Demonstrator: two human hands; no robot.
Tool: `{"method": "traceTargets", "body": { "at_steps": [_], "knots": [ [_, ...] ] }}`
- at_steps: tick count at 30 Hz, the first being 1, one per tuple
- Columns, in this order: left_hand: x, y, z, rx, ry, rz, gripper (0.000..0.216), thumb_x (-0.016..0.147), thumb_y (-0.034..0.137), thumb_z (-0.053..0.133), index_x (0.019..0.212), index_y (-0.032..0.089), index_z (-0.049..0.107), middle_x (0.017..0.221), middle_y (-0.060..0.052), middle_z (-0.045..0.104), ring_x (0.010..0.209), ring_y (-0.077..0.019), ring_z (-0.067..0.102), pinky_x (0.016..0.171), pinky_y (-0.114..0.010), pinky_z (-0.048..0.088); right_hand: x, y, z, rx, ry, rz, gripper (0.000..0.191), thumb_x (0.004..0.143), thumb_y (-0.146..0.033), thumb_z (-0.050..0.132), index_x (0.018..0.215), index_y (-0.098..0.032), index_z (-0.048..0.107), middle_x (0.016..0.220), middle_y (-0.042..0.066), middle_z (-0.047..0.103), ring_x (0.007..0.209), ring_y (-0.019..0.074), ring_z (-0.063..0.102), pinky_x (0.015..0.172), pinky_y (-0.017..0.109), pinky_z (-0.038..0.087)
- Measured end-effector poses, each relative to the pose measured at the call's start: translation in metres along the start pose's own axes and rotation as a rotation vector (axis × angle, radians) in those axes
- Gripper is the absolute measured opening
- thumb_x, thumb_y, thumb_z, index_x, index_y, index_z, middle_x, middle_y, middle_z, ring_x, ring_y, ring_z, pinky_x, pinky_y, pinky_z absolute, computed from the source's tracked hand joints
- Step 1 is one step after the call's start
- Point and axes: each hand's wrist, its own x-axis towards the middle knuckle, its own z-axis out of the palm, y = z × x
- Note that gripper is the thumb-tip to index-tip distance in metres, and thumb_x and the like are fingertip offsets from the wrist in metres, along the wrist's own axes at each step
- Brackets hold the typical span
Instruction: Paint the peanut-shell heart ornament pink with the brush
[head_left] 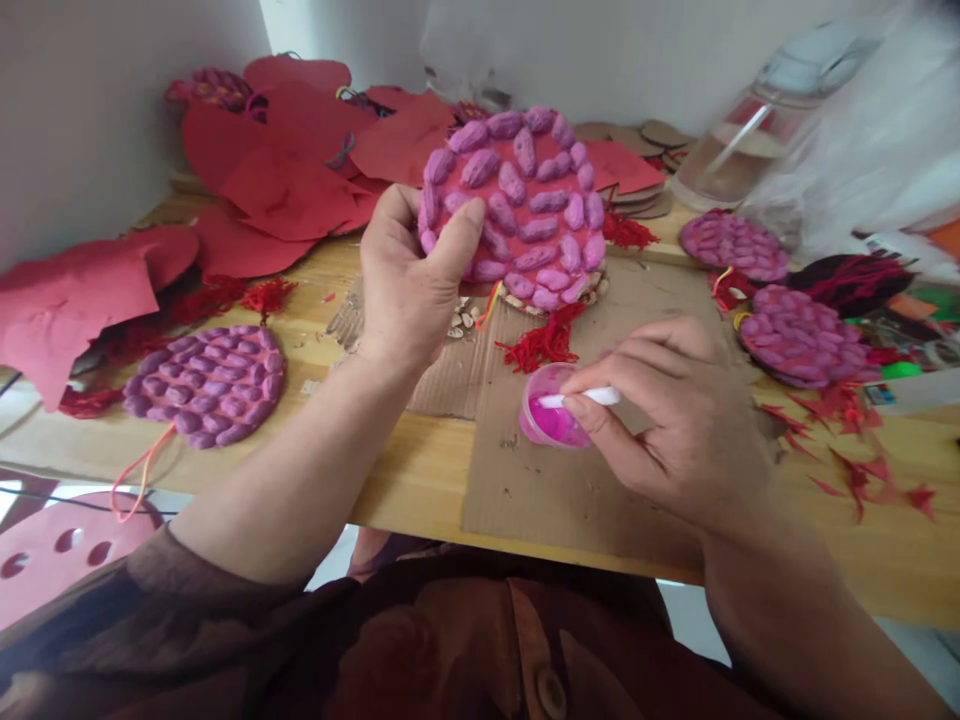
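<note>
My left hand (416,280) grips the left edge of a round disc (525,205) covered in pink-painted peanut shells, thumb on its front. The disc is held up and tilted towards me, with some unpainted shells at its lower rim. A red tassel (547,340) and a yellow-and-red cord hang below it. My right hand (660,420) pinches a short white stick (592,397), whose far end dips into a small clear cup (551,440) of bright pink paint. The stick's tip is hidden in the cup. The cup stands on a flat cardboard sheet (585,500).
Another peanut-shell disc (210,385) lies at the left, two more (802,335) at the right. Red paper sheets (285,190) pile up at the back left. A water bottle (750,130) stands at the back right. Red paper scraps (855,475) lie at the right.
</note>
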Motion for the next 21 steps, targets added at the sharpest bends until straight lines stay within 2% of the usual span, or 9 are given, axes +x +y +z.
{"method": "traceTargets", "body": {
  "at_steps": [9, 15, 18, 21],
  "knots": [
    [0.002, -0.007, -0.002, 0.067, -0.068, 0.087, 0.037, 0.084, 0.042, 0.08, 0.086, 0.024, 0.049, 0.069, 0.004, 0.062, 0.062, -0.0148, 0.07, 0.053, -0.025, 0.06, -0.002, -0.002, 0.003, -0.056, -0.004, 0.029, 0.006, 0.092, -0.026, 0.065, 0.088, -0.023, 0.068, 0.082, 0.002, 0.071, 0.094, 0.0246, 0.054, 0.088, 0.044, 0.04],
    [0.0, -0.001, -0.001, 0.022, -0.084, 0.031, 0.039, 0.081, 0.042, 0.082, 0.083, 0.025, 0.047, 0.067, 0.005, 0.063, 0.061, -0.0155, 0.071, 0.048, -0.022, 0.057, 0.0, -0.002, 0.0, -0.01, 0.029, 0.029, 0.002, 0.089, -0.023, 0.067, 0.089, -0.024, 0.069, 0.081, 0.001, 0.071, 0.091, 0.0238, 0.056, 0.085, 0.043, 0.041],
    [-0.001, 0.003, -0.003, -0.045, -0.094, -0.022, 0.039, 0.078, 0.042, 0.085, 0.082, 0.024, 0.05, 0.069, 0.004, 0.065, 0.059, -0.0144, 0.07, 0.046, -0.021, 0.056, -0.003, 0.001, -0.004, 0.119, 0.158, 0.058, 0.006, 0.087, -0.023, 0.069, 0.093, -0.025, 0.069, 0.082, 0.0, 0.071, 0.086, 0.0218, 0.058, 0.08, 0.041, 0.045],
    [-0.002, 0.005, -0.004, -0.083, -0.118, -0.034, 0.039, 0.077, 0.041, 0.086, 0.082, 0.024, 0.052, 0.07, 0.005, 0.065, 0.055, -0.0119, 0.067, 0.045, -0.02, 0.055, -0.007, 0.004, -0.006, 0.276, 0.361, 0.228, 0.006, 0.092, -0.026, 0.066, 0.095, -0.026, 0.07, 0.083, 0.001, 0.069, 0.076, 0.019, 0.06, 0.067, 0.037, 0.045]
  ]
}}
